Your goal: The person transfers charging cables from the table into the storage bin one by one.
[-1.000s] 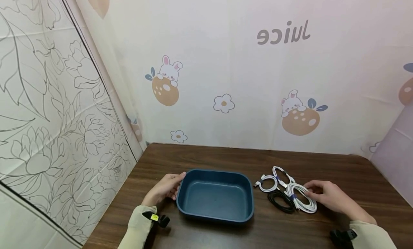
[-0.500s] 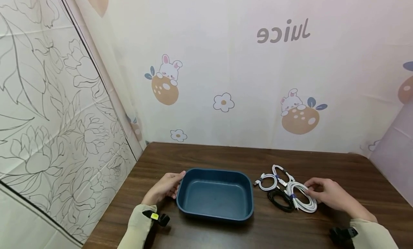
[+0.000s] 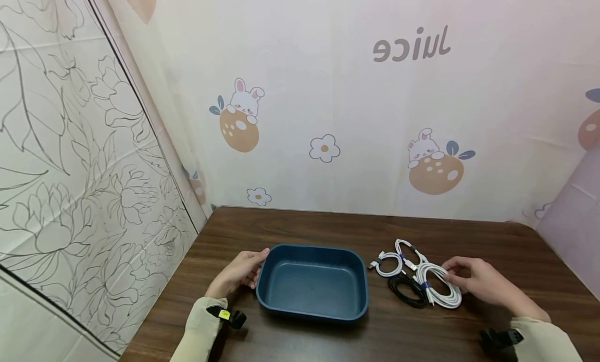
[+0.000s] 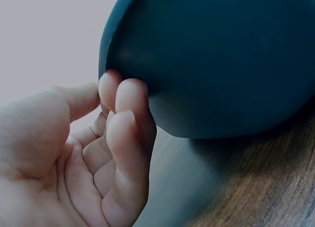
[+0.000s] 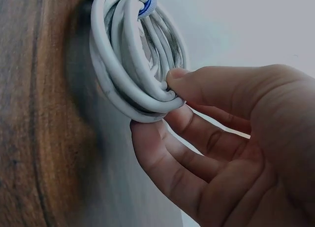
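At the left end of a dark blue rectangular tray [image 3: 314, 291], my left hand [image 3: 236, 274] grips the rim and side wall. In the left wrist view, curled fingers [image 4: 129, 133] press against the outside of the tray while the thumb lies by its rim. A thick coil of white cable [image 3: 438, 286], bound with a blue tie, lies right of the tray. My right hand [image 3: 480, 281] pinches the coil's right edge; the right wrist view has the thumb [image 5: 197, 84] on top and fingers beneath. The tray holds nothing visible.
Left of the held coil lie a black cable coil [image 3: 407, 293], a small white cable coil [image 3: 388, 265] and another white cable [image 3: 407, 245], close together and partly overlapping. The dark wooden table [image 3: 300, 224] meets a patterned curtain [image 3: 365, 101] at the back.
My right hand and wrist have shifted very slightly to the right, holding the white cable coil at its edge. The left hand and the tray stay in place.
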`<action>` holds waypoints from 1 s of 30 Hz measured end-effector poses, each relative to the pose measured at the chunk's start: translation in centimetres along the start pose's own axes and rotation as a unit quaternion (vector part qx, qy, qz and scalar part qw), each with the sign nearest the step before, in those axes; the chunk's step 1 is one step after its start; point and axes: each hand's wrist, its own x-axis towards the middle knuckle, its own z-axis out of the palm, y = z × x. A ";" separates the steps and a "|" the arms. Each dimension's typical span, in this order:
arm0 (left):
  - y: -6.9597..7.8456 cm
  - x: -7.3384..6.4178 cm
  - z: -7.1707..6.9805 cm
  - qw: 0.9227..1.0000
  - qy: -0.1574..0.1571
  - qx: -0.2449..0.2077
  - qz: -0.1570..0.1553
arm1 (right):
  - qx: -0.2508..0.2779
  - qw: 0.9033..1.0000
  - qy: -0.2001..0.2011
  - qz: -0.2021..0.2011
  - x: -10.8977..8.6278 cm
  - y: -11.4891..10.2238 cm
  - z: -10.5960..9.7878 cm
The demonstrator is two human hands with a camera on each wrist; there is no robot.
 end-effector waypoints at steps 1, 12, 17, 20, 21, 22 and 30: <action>0.0 0.0 0.0 1.000 -0.001 0.000 0.000 | 0.002 1.000 -0.001 -0.002 -0.1 0.0 0.0; 0.2 -0.1 0.0 1.000 -0.009 0.003 0.001 | 0.022 0.999 0.017 -0.021 -0.5 -0.7 -0.6; 0.1 0.0 -0.1 1.000 -0.013 0.004 0.002 | 0.004 0.999 0.038 -0.013 -0.5 -1.3 -0.9; 0.2 0.1 -0.1 1.000 -0.011 0.003 0.002 | -0.014 0.998 0.053 -0.014 -0.5 -1.5 -1.0; 0.2 0.1 -0.1 1.000 -0.011 0.004 0.003 | -0.019 0.998 0.059 -0.016 -0.4 -1.5 -1.1; 0.3 0.1 -0.1 1.000 -0.012 0.003 0.003 | -0.027 0.997 0.066 -0.018 -0.4 -1.5 -1.1; 0.2 -0.1 0.0 1.000 -0.007 -0.002 -0.003 | -0.023 0.996 0.086 -0.022 -0.1 -2.1 -1.3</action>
